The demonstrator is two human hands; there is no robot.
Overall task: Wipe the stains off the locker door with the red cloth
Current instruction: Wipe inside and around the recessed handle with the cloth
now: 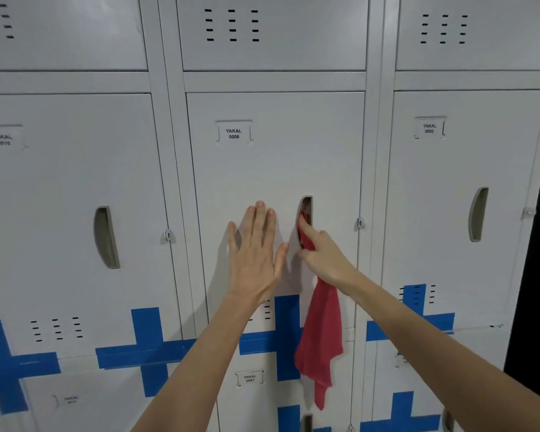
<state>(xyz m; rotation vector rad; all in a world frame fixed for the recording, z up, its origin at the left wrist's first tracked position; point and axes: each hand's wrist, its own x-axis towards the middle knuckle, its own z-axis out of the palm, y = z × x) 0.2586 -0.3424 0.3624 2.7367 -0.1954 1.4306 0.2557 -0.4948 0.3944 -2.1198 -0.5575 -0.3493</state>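
The grey locker door labelled YAKAL 0006 fills the middle of the head view. My left hand lies flat on it with fingers spread, just left of the recessed handle. My right hand grips the red cloth and pushes a bunched end of it into the handle recess. Most of the cloth hangs loose below my right wrist, over the blue tape. I cannot make out any stains on the door.
Matching locker doors stand on the left and right, each with a recessed handle. Blue tape crosses mark the lower row. A small padlock hasp sits on the door's right edge. A dark gap lies at far right.
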